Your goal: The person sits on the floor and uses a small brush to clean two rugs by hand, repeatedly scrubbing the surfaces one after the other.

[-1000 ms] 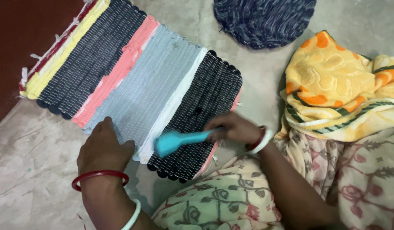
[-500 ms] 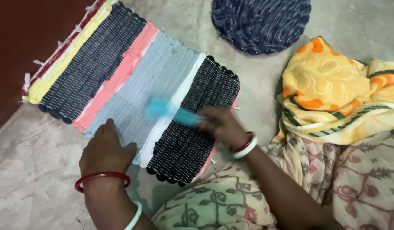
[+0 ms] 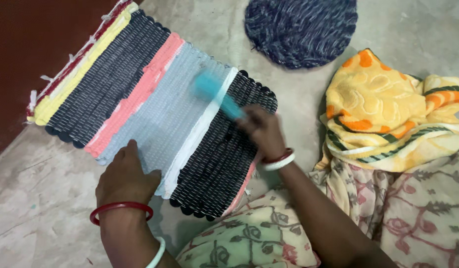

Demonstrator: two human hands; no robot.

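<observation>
A striped woven mat [image 3: 140, 99] lies on the concrete floor, with bands of yellow, dark, pink, pale blue, white and black. My left hand [image 3: 126, 174] presses flat on the mat's near edge, fingers spread on the pale blue band. My right hand [image 3: 262, 131] grips the handle of a teal brush [image 3: 215, 95], whose blurred head rests on the pale blue band near the white stripe.
A round dark blue woven mat [image 3: 301, 30] lies at the top. A yellow and orange towel [image 3: 388, 109] is bunched at the right. Floral cloth [image 3: 388, 218] covers my lap. A dark red floor strip [image 3: 36, 44] borders the upper left.
My right hand has swept the teal brush from the mat's near edge up and away across the pale blue band. My left hand has stayed pressed on the mat.
</observation>
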